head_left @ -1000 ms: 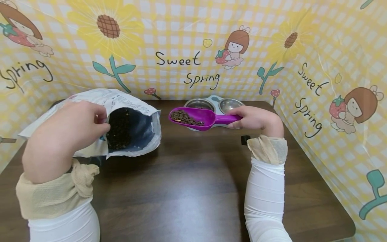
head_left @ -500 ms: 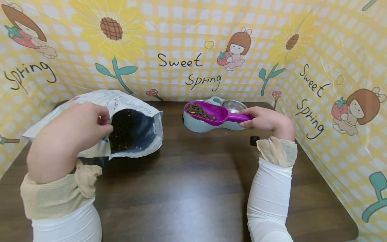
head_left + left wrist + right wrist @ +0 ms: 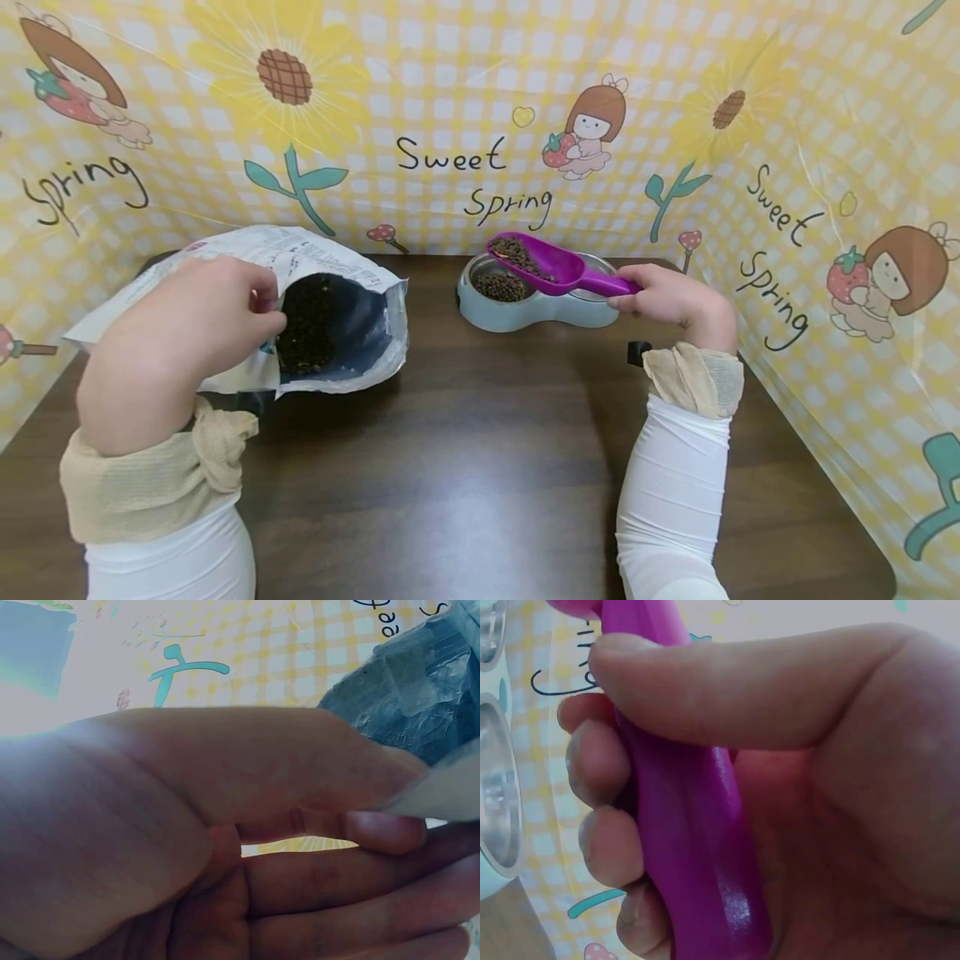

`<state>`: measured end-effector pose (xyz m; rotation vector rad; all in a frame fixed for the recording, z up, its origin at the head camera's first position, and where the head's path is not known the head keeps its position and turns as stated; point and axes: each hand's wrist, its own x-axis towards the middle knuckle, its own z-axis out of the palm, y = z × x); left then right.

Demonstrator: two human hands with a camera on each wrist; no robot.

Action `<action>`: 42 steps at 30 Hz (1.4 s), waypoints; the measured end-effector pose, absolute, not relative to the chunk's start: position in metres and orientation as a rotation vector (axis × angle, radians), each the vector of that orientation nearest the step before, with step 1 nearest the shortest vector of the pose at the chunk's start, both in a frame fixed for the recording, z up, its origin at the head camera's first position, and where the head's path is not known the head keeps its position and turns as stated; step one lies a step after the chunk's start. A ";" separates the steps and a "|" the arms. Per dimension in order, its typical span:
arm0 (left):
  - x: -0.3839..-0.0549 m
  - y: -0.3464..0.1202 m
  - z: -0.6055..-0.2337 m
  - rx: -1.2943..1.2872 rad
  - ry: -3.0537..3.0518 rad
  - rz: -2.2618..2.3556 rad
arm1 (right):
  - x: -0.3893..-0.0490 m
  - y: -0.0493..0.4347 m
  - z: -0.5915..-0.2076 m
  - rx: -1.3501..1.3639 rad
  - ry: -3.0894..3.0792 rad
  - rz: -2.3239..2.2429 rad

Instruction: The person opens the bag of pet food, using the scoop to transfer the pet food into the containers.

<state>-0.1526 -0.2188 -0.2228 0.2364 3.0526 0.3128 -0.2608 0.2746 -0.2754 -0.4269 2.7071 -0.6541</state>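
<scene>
My left hand [image 3: 176,342] pinches the edge of a white bag [image 3: 330,257] that lies with its mouth toward the right. Dark brown kibble [image 3: 306,325] shows inside the bag, against its silvery lining. In the left wrist view the thumb [image 3: 300,757] and index fingertip hold the bag's edge. My right hand [image 3: 671,302] grips the handle of a purple scoop [image 3: 566,273], and the right wrist view shows fingers curled round it. Kibble fills part of the scoop, which tilts above a pale blue double pet bowl [image 3: 510,315]. Its left bowl contains kibble; the scoop partly hides the right one.
A dark wooden table [image 3: 435,467] spreads beneath everything. Yellow checked cloth [image 3: 450,75] with printed flowers stands behind and at the sides. A small black object [image 3: 639,352] shows beside my right wrist.
My right hand has carried the scoop rightward over the pet bowl, then tilted its front end up. Kibble in the left bowl has come into fuller view. The left hand keeps hold of the bag.
</scene>
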 end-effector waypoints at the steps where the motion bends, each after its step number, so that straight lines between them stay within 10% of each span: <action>1: -0.153 -0.219 -0.223 0.235 3.053 0.313 | -0.261 0.276 -0.276 -0.417 2.713 -0.654; 42: -0.153 -0.220 -0.224 0.215 3.040 0.341 | -0.258 0.329 -0.289 -0.099 2.772 -0.573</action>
